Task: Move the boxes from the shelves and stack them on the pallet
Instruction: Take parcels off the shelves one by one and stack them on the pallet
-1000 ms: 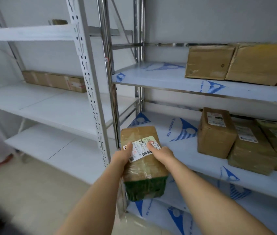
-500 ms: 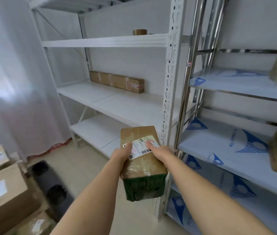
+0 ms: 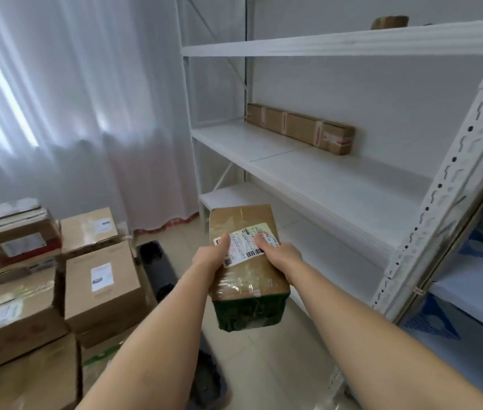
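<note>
Both hands grasp one taped box (image 3: 246, 261) in the head view, the left hand (image 3: 209, 257) and right hand (image 3: 283, 255) clasping its sides with thumbs on the label, carried in the air between the white shelves (image 3: 338, 184) and the stacked boxes (image 3: 57, 279). Judging by this, the carry step is under way. Next comes lowering it flat onto that stack; the pallet beneath is hidden.
</note>
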